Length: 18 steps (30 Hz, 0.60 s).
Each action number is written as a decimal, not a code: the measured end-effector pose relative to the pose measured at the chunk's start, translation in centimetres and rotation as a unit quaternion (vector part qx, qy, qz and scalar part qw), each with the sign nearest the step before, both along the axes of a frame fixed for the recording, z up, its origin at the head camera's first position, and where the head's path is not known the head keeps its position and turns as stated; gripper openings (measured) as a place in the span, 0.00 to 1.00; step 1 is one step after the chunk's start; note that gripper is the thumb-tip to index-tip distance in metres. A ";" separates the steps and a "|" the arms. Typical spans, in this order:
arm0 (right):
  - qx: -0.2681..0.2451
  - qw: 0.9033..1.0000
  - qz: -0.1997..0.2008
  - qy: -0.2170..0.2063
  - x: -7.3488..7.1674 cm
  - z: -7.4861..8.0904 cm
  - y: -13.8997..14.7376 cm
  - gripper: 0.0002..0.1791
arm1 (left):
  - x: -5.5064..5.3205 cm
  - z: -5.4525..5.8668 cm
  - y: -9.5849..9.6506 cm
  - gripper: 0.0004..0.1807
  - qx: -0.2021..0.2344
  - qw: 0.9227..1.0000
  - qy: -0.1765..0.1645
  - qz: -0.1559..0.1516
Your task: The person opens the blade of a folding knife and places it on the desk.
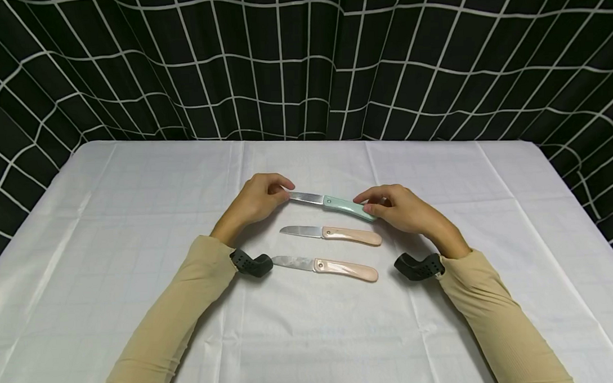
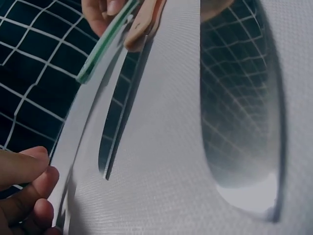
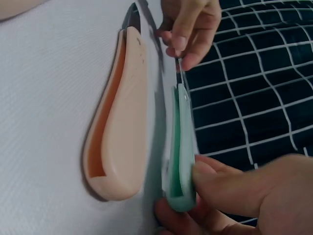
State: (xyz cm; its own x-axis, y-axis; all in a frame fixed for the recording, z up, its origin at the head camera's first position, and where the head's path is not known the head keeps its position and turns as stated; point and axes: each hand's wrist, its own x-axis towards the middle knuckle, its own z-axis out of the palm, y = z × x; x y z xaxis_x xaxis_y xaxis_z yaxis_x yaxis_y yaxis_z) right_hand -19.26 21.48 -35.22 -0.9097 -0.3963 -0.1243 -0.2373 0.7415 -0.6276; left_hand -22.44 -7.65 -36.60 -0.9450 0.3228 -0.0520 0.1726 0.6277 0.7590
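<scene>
A folding knife with a mint-green handle [image 1: 349,207] is open, its blade pointing left, held between both hands. At the blade's tip end, my left hand [image 1: 258,199] pinches the metal with thumb and fingers. My right hand [image 1: 402,208] grips the butt of the handle, the thumb on one side and fingers on the other, as the right wrist view shows. The slot along the green handle [image 3: 186,147] faces that camera. Below it, a folding knife with a pink handle [image 1: 351,235] lies open, and nearer still lies a second pink-handled knife [image 1: 346,269], blades also leftward.
A white cloth [image 1: 311,338] with creases covers the table. Behind the far edge hangs a black curtain [image 1: 282,74] with a white grid. Dark wrist mounts [image 1: 253,264] stick out from the beige sleeves, the left one close to the nearest knife's blade tip.
</scene>
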 end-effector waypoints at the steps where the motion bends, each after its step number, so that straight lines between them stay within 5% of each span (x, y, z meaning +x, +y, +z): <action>1: 0.002 1.000 -0.002 0.002 0.0 0.0 0.0 0.15 | 0.0 0.0 0.0 0.12 -0.001 1.000 -0.002 -0.001; 18: 0.057 0.998 -0.008 0.016 0.4 0.5 -0.7 0.16 | 0.3 0.0 -0.4 0.15 -0.022 0.999 -0.013 -0.030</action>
